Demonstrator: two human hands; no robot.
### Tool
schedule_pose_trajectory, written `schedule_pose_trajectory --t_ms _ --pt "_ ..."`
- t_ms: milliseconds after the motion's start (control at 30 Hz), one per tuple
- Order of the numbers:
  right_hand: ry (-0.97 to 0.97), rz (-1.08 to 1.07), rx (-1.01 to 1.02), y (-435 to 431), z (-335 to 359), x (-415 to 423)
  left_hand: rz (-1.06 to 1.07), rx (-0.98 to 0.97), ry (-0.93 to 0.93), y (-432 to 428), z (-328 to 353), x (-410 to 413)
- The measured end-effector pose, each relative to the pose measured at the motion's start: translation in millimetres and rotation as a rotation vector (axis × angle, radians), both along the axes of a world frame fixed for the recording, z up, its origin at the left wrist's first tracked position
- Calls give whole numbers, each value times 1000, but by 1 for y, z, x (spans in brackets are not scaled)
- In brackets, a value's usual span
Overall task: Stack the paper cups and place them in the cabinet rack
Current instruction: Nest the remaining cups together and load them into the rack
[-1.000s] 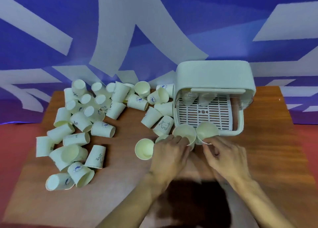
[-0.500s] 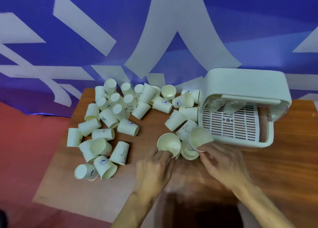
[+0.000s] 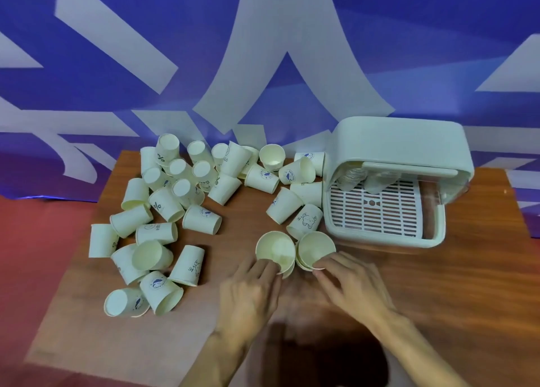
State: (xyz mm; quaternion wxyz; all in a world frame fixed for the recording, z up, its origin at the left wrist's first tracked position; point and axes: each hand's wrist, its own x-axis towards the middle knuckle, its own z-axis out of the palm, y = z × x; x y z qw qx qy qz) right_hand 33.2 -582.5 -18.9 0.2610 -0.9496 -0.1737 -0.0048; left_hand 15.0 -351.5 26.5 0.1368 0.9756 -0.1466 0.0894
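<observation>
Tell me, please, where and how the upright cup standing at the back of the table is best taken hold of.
Take the upright cup by its rim, coming straight down from above. Its mouth faces up and is unobstructed, while the lying cups crowd its wall in front and at the sides. A pinch with the thumb inside and fingers outside would probably lift it cleanly.

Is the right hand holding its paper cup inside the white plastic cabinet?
No, the right hand pinches a pale paper cup by its rim outside the white plastic cabinet, beside its front corner.

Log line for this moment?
left hand: holds pale paper cup | right hand: holds second pale paper cup | white plastic cabinet rack: lid raised
</observation>
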Motion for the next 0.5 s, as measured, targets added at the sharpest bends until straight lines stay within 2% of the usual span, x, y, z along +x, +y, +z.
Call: schedule_pose_trajectory --t_ms 233,500 --pt "25 7 -8 4 -3 5 8 -80 -94 2 -2 -6" --pt "63 4 -1 9 -12 8 54 -33 27 5 -24 -7"
